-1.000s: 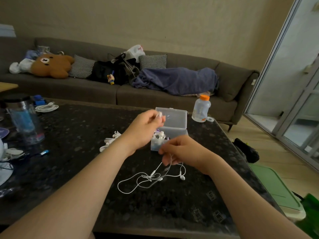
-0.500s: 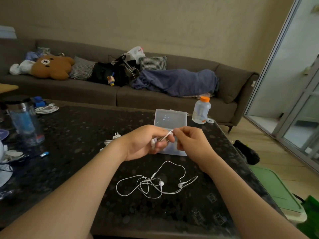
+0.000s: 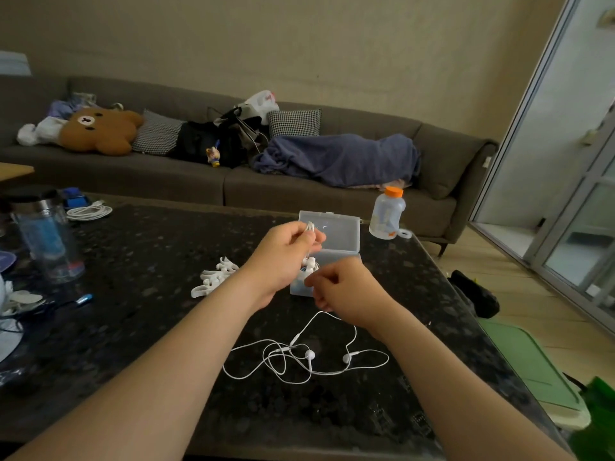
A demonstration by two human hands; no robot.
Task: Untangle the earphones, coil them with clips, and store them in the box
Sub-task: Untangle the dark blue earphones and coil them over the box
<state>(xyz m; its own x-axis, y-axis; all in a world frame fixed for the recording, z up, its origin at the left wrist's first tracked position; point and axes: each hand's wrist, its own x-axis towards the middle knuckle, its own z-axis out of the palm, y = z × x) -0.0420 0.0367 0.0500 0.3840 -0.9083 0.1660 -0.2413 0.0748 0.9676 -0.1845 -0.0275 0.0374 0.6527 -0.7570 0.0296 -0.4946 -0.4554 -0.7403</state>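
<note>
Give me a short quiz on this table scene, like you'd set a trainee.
1. True or false: the box is shut.
2. The cap of the bottle is: A green, B orange, C blue.
3. Fill in: the clips lie to the ___ of the box.
Key: 1 false; 2 B; 3 left.
</note>
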